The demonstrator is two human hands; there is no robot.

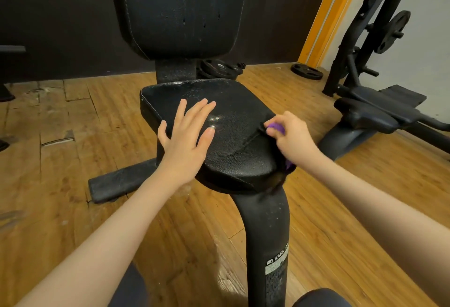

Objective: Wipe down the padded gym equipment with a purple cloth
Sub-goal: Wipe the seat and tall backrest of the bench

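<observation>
A black padded seat [233, 102] sits in the middle of the view, flecked with droplets, with a black padded backrest [180, 9] upright behind it. My left hand [187, 136] lies flat on the seat's left part, fingers straight and spread. My right hand [291, 136] is at the seat's right edge, fingers curled round a bunched purple cloth [276, 128]. Most of the cloth is hidden in the fist; a bit of purple shows below the wrist by the seat's corner.
The seat stands on a black curved post [265, 233] with a warning label, and a black base bar [119, 182] lies on the wooden floor to the left. Weight plates [306, 71] lie by the wall. A dark weight machine [370, 107] stands at the right.
</observation>
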